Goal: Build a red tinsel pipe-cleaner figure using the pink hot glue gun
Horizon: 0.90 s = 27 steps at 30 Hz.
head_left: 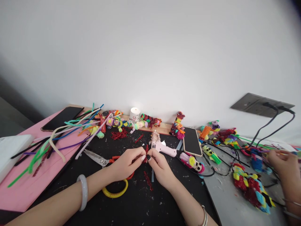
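My left hand (133, 161) and my right hand (160, 166) meet at the middle of the black mat, fingertips pinched together. Between them is a red glittery pipe cleaner (147, 149), mostly covered by the fingers. Just behind my right hand lies a pale pink glue gun (164, 148). Scissors (102, 160) with orange and yellow handles rest partly under my left wrist. Another red glittery pipe cleaner piece (148, 181) lies in front of my fingers, and a pile of short red pieces (118, 134) sits farther back.
Long coloured pipe cleaners (58, 136) spread over a pink board (25, 185) at left, beside a dark phone (62, 118). Pipe-cleaner figures, a paper cup (134, 115) and another phone (192, 141) stand or lie along the back. At right, cables run from a wall socket (261, 104) near another person's hand (282, 161).
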Tool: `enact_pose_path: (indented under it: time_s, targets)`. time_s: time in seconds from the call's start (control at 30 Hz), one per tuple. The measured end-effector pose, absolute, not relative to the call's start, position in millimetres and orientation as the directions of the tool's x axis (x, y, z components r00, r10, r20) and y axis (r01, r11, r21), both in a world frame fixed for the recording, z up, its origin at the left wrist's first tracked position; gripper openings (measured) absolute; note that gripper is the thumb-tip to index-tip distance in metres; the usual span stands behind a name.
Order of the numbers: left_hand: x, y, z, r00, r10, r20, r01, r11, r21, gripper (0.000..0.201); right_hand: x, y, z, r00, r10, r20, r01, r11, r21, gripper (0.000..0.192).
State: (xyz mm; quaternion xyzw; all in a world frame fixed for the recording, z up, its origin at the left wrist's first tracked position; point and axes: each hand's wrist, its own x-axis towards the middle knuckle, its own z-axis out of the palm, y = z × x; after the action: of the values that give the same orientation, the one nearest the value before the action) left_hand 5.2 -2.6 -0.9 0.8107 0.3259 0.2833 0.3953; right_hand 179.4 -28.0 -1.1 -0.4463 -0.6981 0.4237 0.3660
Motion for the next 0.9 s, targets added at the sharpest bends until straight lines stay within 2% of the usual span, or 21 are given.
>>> enact_pose_path:
  time_s: [0.9]
  targets:
    - [5.2,-2.4,-1.2,0.635,0.749,0.189,0.300,-0.464,0.833,0.019,179.1,-28.4,-0.9,-0.343,0.932,0.118,0.320,0.234,-0.918,0.018]
